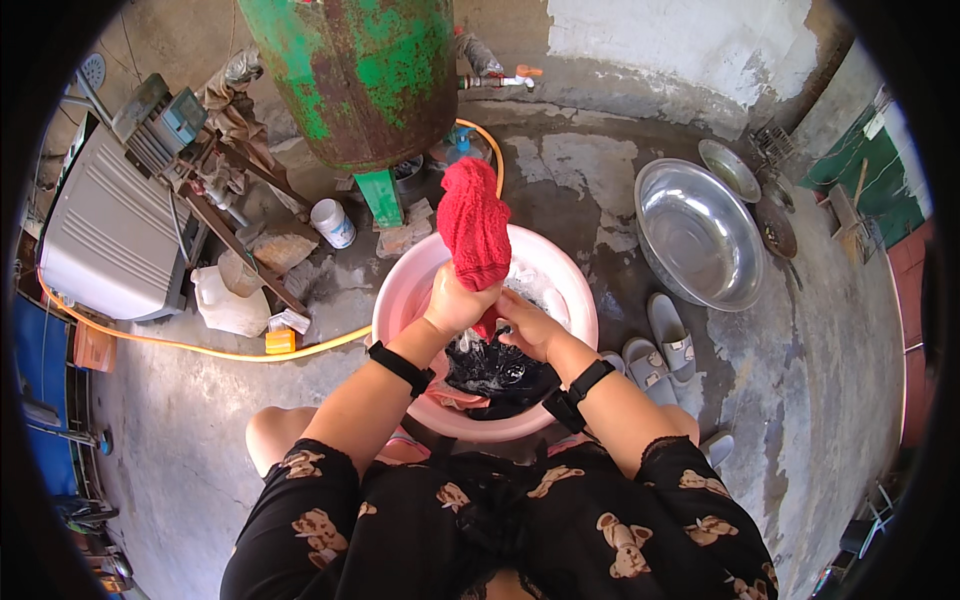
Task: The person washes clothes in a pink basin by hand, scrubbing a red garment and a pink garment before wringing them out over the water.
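Observation:
A bunched red cloth (475,225) stands up out of my left hand (457,300), which is closed around it above a pink plastic basin (589,300). A short end of the cloth hangs below the fist. Close against it on the right is my right hand (529,326), its fingers bent at the hanging end; whether they grip it I cannot tell. Dark wet cloth (495,367) and suds fill much of the basin. Some salmon-pink cloth (459,397) shows at its near left side.
A rusty green tank (360,82) stands beyond the basin, near a tap (517,79). An orange hose (225,352) runs on the floor to the left. A large metal basin (697,232) and grey slippers (670,337) are on the right. A plastic jug (229,300) lies at the left.

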The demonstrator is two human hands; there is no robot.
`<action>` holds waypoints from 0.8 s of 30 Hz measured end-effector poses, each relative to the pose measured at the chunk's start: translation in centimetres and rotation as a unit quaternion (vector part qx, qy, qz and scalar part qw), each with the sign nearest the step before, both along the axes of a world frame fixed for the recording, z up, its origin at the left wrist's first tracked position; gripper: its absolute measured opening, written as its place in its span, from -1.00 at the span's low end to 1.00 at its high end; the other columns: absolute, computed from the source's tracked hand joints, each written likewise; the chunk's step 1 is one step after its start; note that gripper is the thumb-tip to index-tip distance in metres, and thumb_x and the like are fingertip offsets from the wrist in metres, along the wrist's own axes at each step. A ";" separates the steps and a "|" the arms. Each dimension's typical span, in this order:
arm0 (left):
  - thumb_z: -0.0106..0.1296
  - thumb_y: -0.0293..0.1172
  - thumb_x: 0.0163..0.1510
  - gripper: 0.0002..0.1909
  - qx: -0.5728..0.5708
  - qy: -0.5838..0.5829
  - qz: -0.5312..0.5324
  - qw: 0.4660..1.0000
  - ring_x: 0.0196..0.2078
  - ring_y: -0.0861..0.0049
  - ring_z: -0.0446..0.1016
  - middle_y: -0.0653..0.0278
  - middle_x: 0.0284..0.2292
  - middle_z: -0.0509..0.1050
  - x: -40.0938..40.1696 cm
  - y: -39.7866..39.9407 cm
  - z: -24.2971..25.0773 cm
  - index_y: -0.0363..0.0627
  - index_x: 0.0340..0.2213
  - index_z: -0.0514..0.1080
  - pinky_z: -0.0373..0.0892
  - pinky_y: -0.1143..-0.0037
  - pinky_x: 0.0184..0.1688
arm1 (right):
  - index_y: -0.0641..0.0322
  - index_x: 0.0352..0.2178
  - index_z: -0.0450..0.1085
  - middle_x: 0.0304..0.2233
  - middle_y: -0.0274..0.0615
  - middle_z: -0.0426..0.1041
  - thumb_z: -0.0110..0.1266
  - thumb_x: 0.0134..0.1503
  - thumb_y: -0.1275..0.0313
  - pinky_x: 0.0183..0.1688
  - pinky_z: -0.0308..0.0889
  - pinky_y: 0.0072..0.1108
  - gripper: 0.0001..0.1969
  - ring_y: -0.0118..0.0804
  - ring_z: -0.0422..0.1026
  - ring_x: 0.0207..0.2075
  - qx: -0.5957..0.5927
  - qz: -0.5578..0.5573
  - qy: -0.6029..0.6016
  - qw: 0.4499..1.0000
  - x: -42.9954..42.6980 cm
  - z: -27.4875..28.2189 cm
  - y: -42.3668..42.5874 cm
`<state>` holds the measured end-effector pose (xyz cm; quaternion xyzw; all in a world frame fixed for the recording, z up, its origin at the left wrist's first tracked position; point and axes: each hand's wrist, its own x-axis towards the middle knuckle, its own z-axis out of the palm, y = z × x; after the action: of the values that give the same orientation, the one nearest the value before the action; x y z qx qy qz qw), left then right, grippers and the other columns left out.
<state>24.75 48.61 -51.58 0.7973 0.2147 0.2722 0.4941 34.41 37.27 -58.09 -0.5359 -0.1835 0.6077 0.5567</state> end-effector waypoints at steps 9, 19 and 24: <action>0.15 -0.47 -0.20 -0.59 -0.089 -0.070 -0.027 0.993 -0.22 0.46 0.43 0.24 -0.29 0.44 -0.1 -2.2 -1.4 -0.20 -0.23 0.36 0.35 0.45 -0.18 | 0.08 -0.03 0.22 -0.08 -0.20 0.34 -0.28 0.11 -0.13 -0.10 0.33 -0.31 -0.40 -0.21 0.37 -0.12 0.074 -0.165 0.367 0.912 -1.1 2.6 1.1; 0.14 -0.46 -0.20 -0.57 -0.064 -0.101 -0.096 0.988 -0.19 0.45 0.42 0.26 -0.28 0.43 -0.5 -3.1 -1.5 -0.18 -0.20 0.36 0.33 0.44 -0.14 | 0.24 -0.09 0.27 -0.10 -0.20 0.38 -0.17 0.17 0.27 0.01 0.25 -0.45 -0.66 -0.31 0.37 -0.09 0.175 -0.200 0.347 0.899 -1.0 1.7 0.8; 0.15 -0.42 -0.18 -0.59 -0.055 -0.076 -0.107 0.990 -0.21 0.45 0.42 0.24 -0.29 0.44 -0.6 -2.9 -1.4 -0.19 -0.22 0.36 0.34 0.46 -0.16 | 0.30 -0.13 0.29 -0.15 -0.15 0.40 -0.20 0.15 0.36 -0.01 0.25 -0.45 -0.69 -0.30 0.38 -0.12 0.124 -0.217 0.289 0.924 -1.1 2.8 0.5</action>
<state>24.12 45.67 -53.01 0.7639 0.1043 0.2654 0.5789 33.32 37.77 -55.33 -0.2900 0.0322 0.5731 0.7658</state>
